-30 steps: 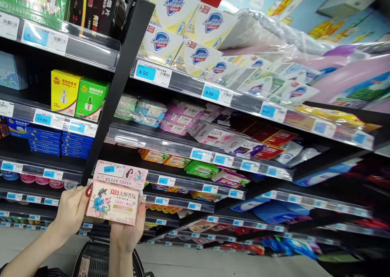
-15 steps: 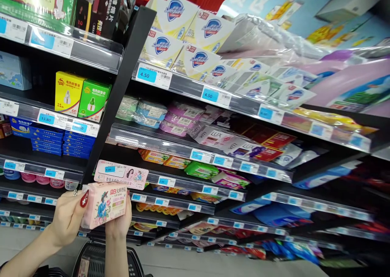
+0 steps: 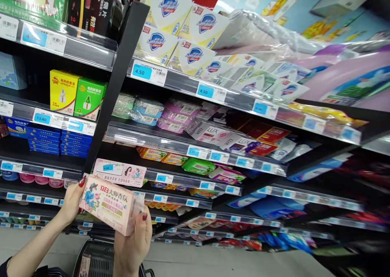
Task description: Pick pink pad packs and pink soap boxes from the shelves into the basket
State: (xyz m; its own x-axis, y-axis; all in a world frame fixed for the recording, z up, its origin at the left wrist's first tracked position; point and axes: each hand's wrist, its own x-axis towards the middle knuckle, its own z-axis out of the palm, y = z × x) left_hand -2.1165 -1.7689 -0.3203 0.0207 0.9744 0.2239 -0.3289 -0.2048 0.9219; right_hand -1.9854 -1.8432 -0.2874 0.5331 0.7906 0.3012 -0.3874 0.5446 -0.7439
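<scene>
A pink pack of laundry soap [image 3: 108, 206], printed with a figure in blue and flowers, is held between both my hands at lower left. My left hand [image 3: 71, 202] grips its left end, thumb with a dark red nail at the upper corner. At the opposite end, my right hand [image 3: 135, 238] supports the pack from below and the side, fingers partly hidden behind it. The broad printed front is turned toward me, tilted down to the right. Just behind it, a pink price sign [image 3: 120, 174] hangs on the shelf edge.
Below my hands is a black shopping basket [image 3: 99, 248] with a pink pack [image 3: 85, 265] in it. Shelves ahead carry Safeguard boxes [image 3: 195, 55], wrapped soaps [image 3: 179, 114] and a green pack [image 3: 198, 166]. Mosquito-liquid boxes [image 3: 63, 91] stand left of a black upright [image 3: 122, 66].
The soap pack has turned, so its long front now faces me instead of being angled away. My right hand has moved right along with its end; the view has shifted slightly.
</scene>
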